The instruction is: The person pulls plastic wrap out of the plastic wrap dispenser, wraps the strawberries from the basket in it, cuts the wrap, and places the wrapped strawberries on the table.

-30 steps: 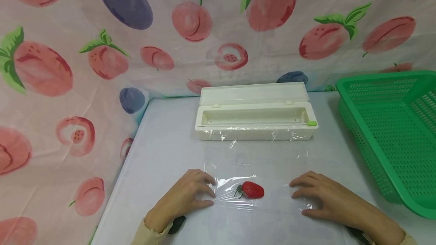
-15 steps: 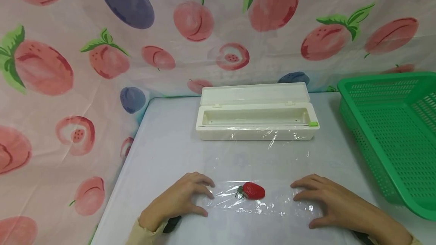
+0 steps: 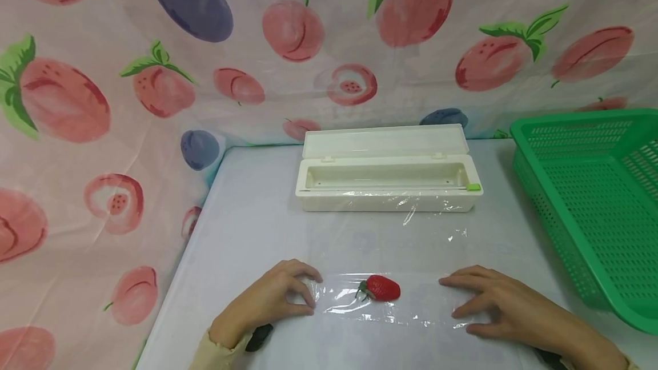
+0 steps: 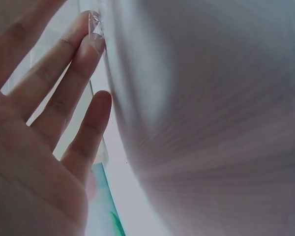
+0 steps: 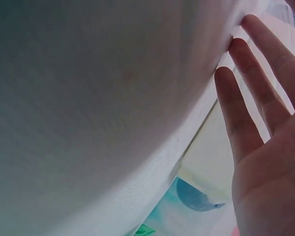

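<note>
A red strawberry with green leaves lies on its side in the head view, amid clear plastic wrap spread over the table. To its left, my left hand pinches the wrap's edge, thumb and a fingertip close together. In the left wrist view a crumpled bit of wrap clings to the fingertips. On the strawberry's other side is my right hand, fingers spread and thumb apart, fingertips at the right edge of the wrap. The right wrist view shows fairly straight fingers touching the white surface.
A white wrap dispenser box with its lid raised stands behind the strawberry, a green slider at its right end. Wrap stretches from its front edge toward the hands. A green plastic basket stands at the right; a fruit-print cloth hangs behind.
The left thumb and fingertip have closed together at the wrap. The right fingers have spread and lowered slightly. Wrap creases left of the strawberry have loosened since a second ago; the strawberry stays put.
</note>
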Demonstrator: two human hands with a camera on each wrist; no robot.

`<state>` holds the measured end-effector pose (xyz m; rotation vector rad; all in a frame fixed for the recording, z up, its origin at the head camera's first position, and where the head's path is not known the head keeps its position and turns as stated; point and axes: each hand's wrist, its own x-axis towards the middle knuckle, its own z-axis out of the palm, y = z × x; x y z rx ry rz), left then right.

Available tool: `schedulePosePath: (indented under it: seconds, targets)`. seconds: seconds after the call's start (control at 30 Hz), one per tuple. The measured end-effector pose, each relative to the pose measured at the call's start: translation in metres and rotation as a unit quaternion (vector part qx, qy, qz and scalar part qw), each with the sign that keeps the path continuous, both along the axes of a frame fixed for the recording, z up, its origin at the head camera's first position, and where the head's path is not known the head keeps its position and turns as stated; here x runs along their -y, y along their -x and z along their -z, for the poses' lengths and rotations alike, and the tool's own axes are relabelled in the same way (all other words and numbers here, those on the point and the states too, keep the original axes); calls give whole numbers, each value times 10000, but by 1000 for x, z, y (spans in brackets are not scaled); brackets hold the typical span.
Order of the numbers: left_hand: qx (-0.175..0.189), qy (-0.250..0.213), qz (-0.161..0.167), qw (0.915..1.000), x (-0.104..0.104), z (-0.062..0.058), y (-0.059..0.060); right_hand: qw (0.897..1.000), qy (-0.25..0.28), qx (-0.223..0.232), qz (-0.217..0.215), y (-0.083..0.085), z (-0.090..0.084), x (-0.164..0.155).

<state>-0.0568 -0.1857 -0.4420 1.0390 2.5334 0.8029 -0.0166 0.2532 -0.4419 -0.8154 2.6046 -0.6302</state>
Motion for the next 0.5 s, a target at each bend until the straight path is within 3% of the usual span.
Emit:
schedulePosePath:
  seconds: [0.3, 0.5]
  targets:
    - [174, -164, -40, 9997, 1, 1, 0, 9990, 163, -404, -73, -3, 2, -3]
    - [368, -118, -168, 9991, 2, 1, 0, 10000, 55, -36, -23, -2, 2, -3]
